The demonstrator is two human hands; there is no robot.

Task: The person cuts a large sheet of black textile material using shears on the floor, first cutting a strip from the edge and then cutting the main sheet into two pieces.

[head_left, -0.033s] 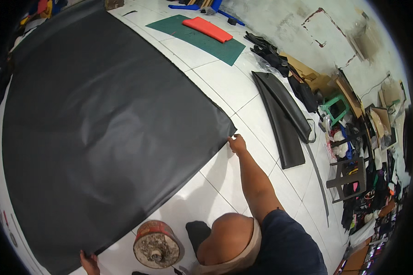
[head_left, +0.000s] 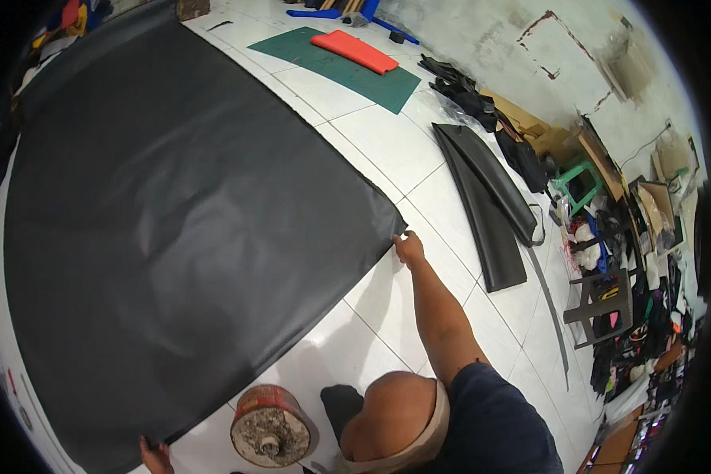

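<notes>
A wide black sheet (head_left: 189,213), smooth and leather-like with soft creases, is spread across the white tiles. My right hand (head_left: 408,248) pinches its near right corner, the arm stretched out. At the lower edge of the view my left hand (head_left: 156,457) is closed on the sheet's near edge, with a thumb or finger showing on top and part of the hand cut off by the frame. Between my hands, close to my bent knee, stands a round reddish tin (head_left: 270,426) with a dirty, crusted top and a small neck in its middle.
A green mat (head_left: 292,49) carrying a folded red piece (head_left: 355,51) lies at the back. Folded black material (head_left: 482,205) rests on the tiles to the right. Along the right wall are a green stool (head_left: 581,186), a dark stool (head_left: 604,308), cardboard and heaped cloth.
</notes>
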